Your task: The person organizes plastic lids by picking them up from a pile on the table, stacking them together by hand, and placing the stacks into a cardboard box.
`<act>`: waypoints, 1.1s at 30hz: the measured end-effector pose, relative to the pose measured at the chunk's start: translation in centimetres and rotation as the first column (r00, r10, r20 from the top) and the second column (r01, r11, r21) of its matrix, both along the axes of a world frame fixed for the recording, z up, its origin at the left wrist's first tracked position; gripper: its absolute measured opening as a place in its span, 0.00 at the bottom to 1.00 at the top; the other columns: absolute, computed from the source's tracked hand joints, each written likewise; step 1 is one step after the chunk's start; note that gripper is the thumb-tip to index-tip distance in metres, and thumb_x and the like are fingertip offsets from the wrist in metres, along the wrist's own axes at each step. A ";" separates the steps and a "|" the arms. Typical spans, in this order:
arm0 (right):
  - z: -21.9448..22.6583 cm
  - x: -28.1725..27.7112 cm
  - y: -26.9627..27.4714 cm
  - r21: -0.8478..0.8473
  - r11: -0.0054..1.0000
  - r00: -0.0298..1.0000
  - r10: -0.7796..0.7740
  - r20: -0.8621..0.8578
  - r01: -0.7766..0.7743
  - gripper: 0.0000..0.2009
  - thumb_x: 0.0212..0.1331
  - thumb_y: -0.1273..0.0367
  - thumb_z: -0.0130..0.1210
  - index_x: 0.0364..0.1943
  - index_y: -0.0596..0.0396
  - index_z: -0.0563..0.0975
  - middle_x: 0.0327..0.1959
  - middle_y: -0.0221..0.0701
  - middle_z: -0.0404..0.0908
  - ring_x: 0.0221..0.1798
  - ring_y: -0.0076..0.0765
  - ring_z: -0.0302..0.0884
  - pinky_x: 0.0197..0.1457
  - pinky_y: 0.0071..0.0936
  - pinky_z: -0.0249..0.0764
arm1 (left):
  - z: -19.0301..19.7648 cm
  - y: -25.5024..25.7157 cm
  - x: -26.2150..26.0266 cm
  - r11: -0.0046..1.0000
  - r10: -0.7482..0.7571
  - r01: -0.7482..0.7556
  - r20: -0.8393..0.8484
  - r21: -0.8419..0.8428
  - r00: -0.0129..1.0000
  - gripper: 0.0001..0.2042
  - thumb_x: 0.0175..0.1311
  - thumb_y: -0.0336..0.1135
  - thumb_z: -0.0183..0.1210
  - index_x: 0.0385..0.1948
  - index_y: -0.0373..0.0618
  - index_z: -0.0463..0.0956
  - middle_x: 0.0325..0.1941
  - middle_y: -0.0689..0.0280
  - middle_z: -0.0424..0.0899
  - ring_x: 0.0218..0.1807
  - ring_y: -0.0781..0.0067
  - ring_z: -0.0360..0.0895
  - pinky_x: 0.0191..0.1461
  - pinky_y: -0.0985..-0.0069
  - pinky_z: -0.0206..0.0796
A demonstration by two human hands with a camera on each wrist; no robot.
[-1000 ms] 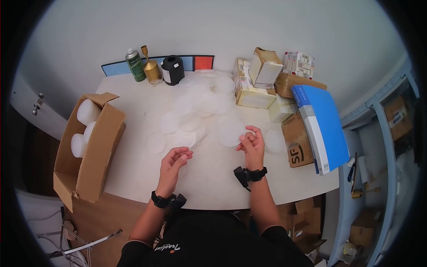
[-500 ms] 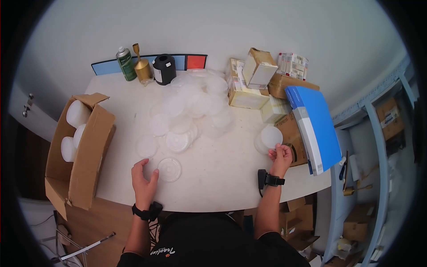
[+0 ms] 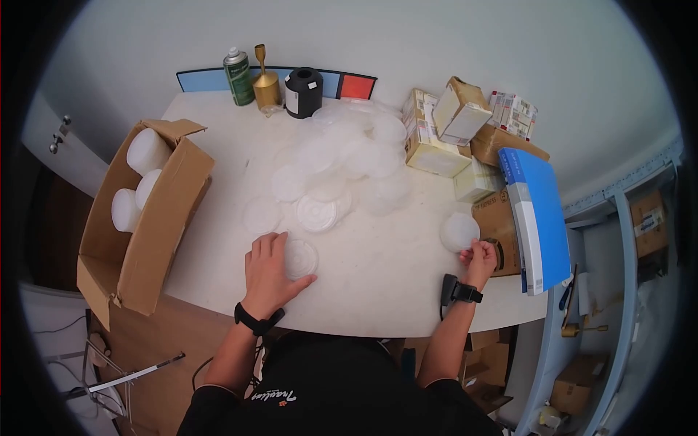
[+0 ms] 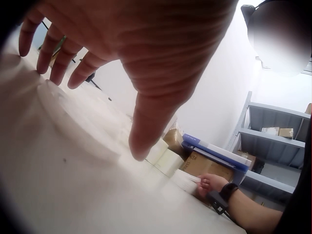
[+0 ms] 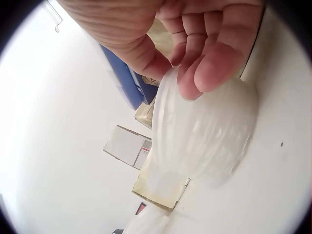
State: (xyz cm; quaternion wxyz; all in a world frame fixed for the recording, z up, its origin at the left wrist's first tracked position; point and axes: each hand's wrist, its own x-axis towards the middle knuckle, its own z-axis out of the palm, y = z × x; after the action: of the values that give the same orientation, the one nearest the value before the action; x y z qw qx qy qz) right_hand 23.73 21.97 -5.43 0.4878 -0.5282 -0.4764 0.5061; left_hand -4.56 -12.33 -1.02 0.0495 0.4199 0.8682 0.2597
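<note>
Head view: soft, even, muted light; faint shadows on white tabletop [image 3: 378, 283]. Plastic lids [image 3: 318, 213] low in contrast. Fisheye bowing, black rounded corners. Left wrist: glare upper right, left hand [image 4: 131, 53] shaded, tabletop blurred near lens. Right wrist: wall [image 5: 63, 131] washed out, lid stack [image 5: 202, 129] soft-edged.

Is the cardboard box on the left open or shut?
Open: the cardboard box has flaps standing outward, and white rounded items show inside through its uncovered top.
</note>
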 end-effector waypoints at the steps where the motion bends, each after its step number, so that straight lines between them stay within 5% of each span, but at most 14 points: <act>1: 0.0 0.1 0.0 -0.002 1.000 1.000 -0.003 0.013 0.003 0.08 0.65 0.70 0.64 0.33 0.50 0.74 0.23 0.23 0.78 0.22 0.21 0.77 0.24 0.19 0.76 | 0.1 0.1 0.1 1.000 -0.011 0.011 -0.004 -0.015 1.000 0.45 0.42 0.49 0.78 0.63 0.36 0.69 0.63 0.52 0.72 0.66 0.50 0.67 0.65 0.55 0.61; 9: -0.1 0.5 0.1 -0.093 0.995 0.996 0.043 0.075 -0.035 0.09 0.63 0.69 0.66 0.34 0.51 0.74 0.22 0.24 0.77 0.20 0.22 0.76 0.23 0.19 0.74 | -0.1 0.4 0.3 0.998 -0.046 0.044 -0.040 -0.048 0.998 0.45 0.41 0.44 0.79 0.64 0.37 0.68 0.62 0.52 0.73 0.66 0.49 0.67 0.66 0.55 0.61; 17: -0.4 0.6 0.4 -0.024 0.998 0.986 0.068 0.150 -0.065 0.11 0.62 0.67 0.67 0.32 0.50 0.73 0.19 0.20 0.71 0.17 0.17 0.65 0.18 0.19 0.64 | 0.1 0.6 0.3 0.998 -0.059 0.057 -0.063 -0.031 0.996 0.44 0.43 0.42 0.77 0.66 0.36 0.66 0.61 0.52 0.73 0.64 0.49 0.70 0.65 0.56 0.63; 21: 0.3 0.5 0.1 0.074 0.997 0.986 -0.024 0.165 0.012 0.11 0.64 0.68 0.66 0.31 0.49 0.73 0.18 0.18 0.66 0.16 0.15 0.59 0.17 0.19 0.59 | 1.2 0.8 0.4 0.993 -0.058 0.054 0.040 0.103 0.997 0.47 0.43 0.39 0.77 0.69 0.35 0.61 0.61 0.50 0.74 0.61 0.48 0.74 0.63 0.57 0.68; 24: 1.9 -0.2 -1.2 0.202 0.979 1.000 0.012 -0.015 -0.009 0.10 0.68 0.67 0.62 0.30 0.48 0.72 0.19 0.17 0.65 0.17 0.13 0.55 0.18 0.17 0.55 | 2.2 1.2 0.7 0.956 -0.106 0.073 0.103 0.284 0.989 0.50 0.44 0.36 0.77 0.72 0.35 0.57 0.61 0.48 0.74 0.61 0.47 0.75 0.63 0.58 0.70; 28: 4.9 -3.5 -6.5 0.082 0.935 0.900 0.355 -0.253 -0.346 0.09 0.72 0.67 0.56 0.31 0.50 0.72 0.19 0.17 0.64 0.19 0.13 0.54 0.22 0.17 0.56 | 3.7 2.4 1.1 0.884 -0.243 0.204 0.041 0.421 0.969 0.52 0.43 0.34 0.78 0.74 0.35 0.55 0.62 0.47 0.74 0.63 0.46 0.74 0.65 0.59 0.70; 31: 6.3 -6.7 -11.4 0.025 0.685 0.683 0.728 -0.060 -0.728 0.07 0.71 0.67 0.58 0.41 0.56 0.78 0.26 0.18 0.73 0.23 0.12 0.63 0.26 0.15 0.62 | 4.6 3.5 1.8 0.848 -0.321 0.308 -0.045 0.431 0.946 0.53 0.43 0.34 0.78 0.74 0.34 0.54 0.63 0.46 0.74 0.64 0.45 0.74 0.65 0.59 0.69; 33: 7.3 -8.5 -14.1 0.015 0.540 0.539 0.841 -0.044 -0.842 0.07 0.69 0.69 0.61 0.44 0.58 0.78 0.30 0.19 0.76 0.29 0.09 0.69 0.31 0.12 0.66 | 4.8 4.0 2.3 0.830 -0.354 0.352 -0.079 0.434 0.932 0.52 0.44 0.34 0.78 0.74 0.34 0.55 0.64 0.46 0.73 0.63 0.45 0.74 0.65 0.59 0.69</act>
State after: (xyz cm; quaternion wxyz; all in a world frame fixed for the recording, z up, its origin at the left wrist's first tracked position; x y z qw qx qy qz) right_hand 15.19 7.85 1.85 0.1940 -0.2249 -0.6581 0.6919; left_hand -2.29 -8.32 3.77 0.0023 0.5724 0.6941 0.4366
